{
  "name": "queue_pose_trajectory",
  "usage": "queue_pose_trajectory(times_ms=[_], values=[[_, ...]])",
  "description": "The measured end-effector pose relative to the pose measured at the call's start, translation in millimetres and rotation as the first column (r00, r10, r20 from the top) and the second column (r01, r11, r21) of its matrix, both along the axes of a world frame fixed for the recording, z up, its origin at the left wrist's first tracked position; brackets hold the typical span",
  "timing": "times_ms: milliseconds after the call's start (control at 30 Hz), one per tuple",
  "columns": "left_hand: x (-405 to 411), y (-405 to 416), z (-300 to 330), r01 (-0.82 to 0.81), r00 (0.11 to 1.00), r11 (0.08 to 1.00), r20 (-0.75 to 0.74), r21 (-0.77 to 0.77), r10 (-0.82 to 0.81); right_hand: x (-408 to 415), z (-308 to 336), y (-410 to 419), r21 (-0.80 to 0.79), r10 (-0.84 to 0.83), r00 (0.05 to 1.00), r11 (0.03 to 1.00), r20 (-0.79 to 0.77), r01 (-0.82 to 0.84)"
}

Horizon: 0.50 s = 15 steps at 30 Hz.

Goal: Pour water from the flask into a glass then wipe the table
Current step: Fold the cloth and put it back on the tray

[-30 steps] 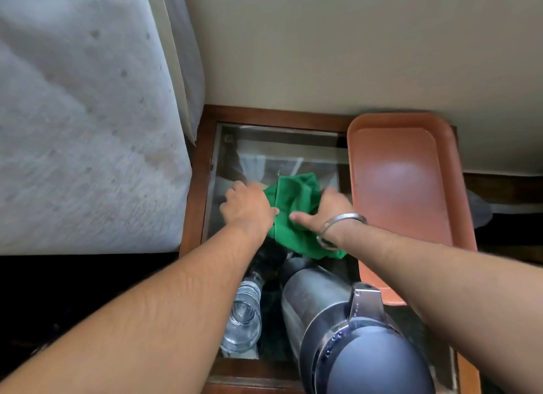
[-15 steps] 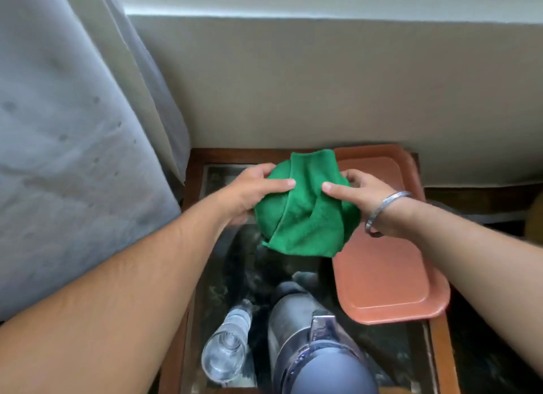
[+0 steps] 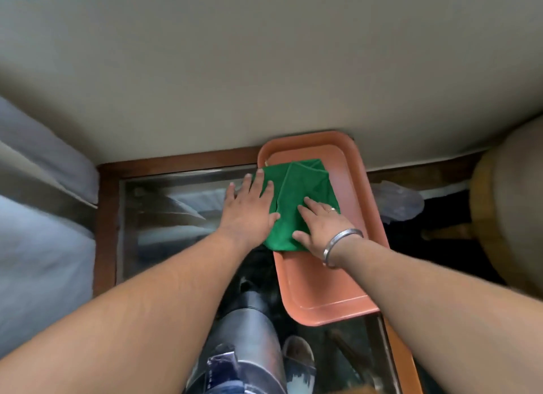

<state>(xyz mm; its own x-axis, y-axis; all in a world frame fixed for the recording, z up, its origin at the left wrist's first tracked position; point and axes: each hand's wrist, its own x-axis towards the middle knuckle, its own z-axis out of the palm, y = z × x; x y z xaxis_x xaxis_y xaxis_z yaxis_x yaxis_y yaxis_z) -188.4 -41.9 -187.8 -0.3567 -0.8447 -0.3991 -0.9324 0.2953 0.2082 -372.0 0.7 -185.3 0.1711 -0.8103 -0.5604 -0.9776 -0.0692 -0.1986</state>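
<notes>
Hands press flat: left hand [image 3: 249,208] and right hand [image 3: 320,226], fingers spread, gripping nothing, hold the green cloth [image 3: 302,199] on the tray [image 3: 323,290], far right. Keeping palms level should smooth it; flask [image 3: 249,335] stands near.

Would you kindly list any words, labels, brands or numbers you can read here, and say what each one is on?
No text can be read.
The flask carries a dark label patch near its top, too blurred to read.
The green cloth, orange tray, bracelet and glass table show no markings.
</notes>
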Motion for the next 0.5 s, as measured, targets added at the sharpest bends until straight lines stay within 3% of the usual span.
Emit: queue_pose_trajectory(times_ms=[100,200,333,500], values=[[9.5,-9.1,-2.4,0.01,0.999,0.999,-0.034,-0.035,-0.011,-4.0,-12.9,19.9,-0.061,-0.127,0.989,0.991,-0.07,0.122],[14.8,-16.3,0.0,0.085,0.996,0.996,-0.024,-0.014,-0.086,-8.5,-11.5,28.2,-0.111,-0.269,0.962,0.958,-0.038,0.263],[4.9,-16.8,-1.6,0.251,0.968,0.967,-0.01,0.05,-0.251,-15.3,-9.7,22.8,-0.108,-0.257,0.965,0.962,-0.059,0.25],[-2.4,-16.1,-6.1,0.181,0.983,0.982,-0.015,0.055,-0.181,-13.9,-11.6,20.3,-0.103,-0.169,0.974,0.983,-0.151,0.154]])
